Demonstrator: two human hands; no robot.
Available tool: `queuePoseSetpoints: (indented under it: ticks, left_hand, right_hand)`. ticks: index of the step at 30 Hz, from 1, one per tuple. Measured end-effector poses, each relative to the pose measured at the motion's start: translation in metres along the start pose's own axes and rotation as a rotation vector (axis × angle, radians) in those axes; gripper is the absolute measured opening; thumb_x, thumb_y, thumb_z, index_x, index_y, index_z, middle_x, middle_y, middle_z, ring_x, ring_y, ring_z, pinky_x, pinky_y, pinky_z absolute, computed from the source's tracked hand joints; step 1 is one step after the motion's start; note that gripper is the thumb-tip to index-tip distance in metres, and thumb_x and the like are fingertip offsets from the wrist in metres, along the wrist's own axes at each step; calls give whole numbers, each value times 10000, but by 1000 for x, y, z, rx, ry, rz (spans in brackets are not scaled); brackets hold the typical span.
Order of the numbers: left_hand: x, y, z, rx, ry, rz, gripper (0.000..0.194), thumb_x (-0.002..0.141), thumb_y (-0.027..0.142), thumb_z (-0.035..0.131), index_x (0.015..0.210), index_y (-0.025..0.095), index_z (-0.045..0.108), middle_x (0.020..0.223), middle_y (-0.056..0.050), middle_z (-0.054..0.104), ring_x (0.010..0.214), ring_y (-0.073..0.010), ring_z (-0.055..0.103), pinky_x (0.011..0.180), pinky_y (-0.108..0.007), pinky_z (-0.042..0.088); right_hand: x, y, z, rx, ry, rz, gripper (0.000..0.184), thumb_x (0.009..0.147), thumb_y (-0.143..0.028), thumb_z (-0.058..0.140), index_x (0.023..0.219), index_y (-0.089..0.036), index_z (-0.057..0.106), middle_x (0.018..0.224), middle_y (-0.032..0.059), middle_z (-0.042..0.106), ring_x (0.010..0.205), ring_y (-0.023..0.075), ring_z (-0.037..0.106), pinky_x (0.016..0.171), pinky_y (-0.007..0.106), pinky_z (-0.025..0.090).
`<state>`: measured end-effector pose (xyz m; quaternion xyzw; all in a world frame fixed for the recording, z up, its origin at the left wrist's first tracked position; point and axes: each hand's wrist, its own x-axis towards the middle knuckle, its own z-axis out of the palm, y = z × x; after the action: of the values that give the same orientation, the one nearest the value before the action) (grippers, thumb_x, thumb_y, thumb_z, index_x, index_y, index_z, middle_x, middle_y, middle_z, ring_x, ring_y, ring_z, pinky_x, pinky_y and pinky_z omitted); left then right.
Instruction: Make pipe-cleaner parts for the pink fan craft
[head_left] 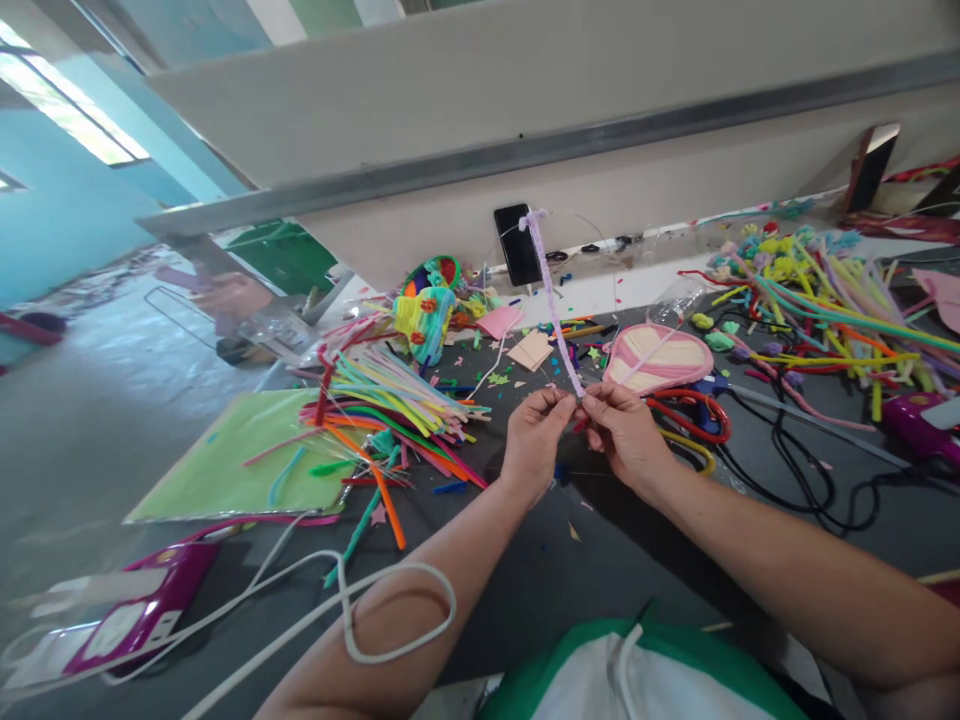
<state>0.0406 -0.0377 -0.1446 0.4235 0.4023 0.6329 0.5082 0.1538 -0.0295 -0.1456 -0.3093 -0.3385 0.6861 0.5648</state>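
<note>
With the fingertips of my left hand (534, 445) and right hand (626, 435) close together, I am pinching the lower end of a lilac fuzzy stem (553, 305), which is standing upright at a slight tilt above the dark table (517, 590). Beyond my hands, its top is overlapping the black phone (516, 245); a pink-and-cream padded shape (660, 358) is lying just beside my right hand.

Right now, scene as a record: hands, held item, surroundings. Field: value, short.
left hand: pinches the lower end of the lilac fuzzy stem
right hand: pinches beside it, same end
stem pose: raised, top leaning left
behind stem top: dark phone
left side: pastel fuzzy stems, green sheet
right side: pink-and-cream padded piece, red looped handle
near left forearm: white cable
</note>
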Motion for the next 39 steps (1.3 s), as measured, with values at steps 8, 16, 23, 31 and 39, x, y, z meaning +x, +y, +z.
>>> queuePoseSetpoints:
  ticks: [8, 16, 23, 31, 39]
  left_hand:
    - [0, 0, -1, -29, -53, -36, 169, 698, 303, 716, 752, 160, 644, 683, -4, 641, 609, -112, 584, 617, -254, 484]
    - [4, 5, -6, 177, -44, 4, 135, 687, 279, 721, 709, 156, 671, 681, -26, 678, 662, -127, 611, 688, -252, 470]
    - [3, 0, -4, 99, -5, 0, 139, 709, 283, 700, 689, 153, 656, 655, -5, 657, 600, -98, 571, 650, -235, 453]
    - [1, -2, -1, -20, 3, 6, 114, 740, 248, 679, 697, 148, 644, 642, 3, 634, 605, -85, 559, 649, -221, 445]
    - [-3, 0, 5, -133, 9, -56, 136, 739, 242, 681, 688, 129, 627, 649, -9, 613, 600, -90, 559, 633, -229, 453]
  right_hand:
    - [-1, -6, 1, 0, 17, 20, 241, 632, -311, 757, 721, -175, 579, 595, -28, 640, 380, 79, 532, 362, 180, 366]
    - [-1, -5, 1, -65, 56, 7, 231, 641, -323, 741, 703, -173, 577, 592, -29, 631, 361, 65, 485, 346, 181, 280]
    - [-1, -3, 5, -25, 46, -5, 227, 628, -303, 752, 719, -172, 591, 603, -20, 627, 422, 65, 495, 378, 176, 317]
    - [-2, -3, 6, 37, -1, 0, 218, 624, -258, 748, 759, -175, 598, 592, -34, 591, 430, 52, 456, 375, 162, 263]
    - [-3, 0, 6, 58, -24, -44, 208, 664, -241, 716, 844, -182, 631, 602, -46, 571, 395, 42, 421, 359, 172, 227]
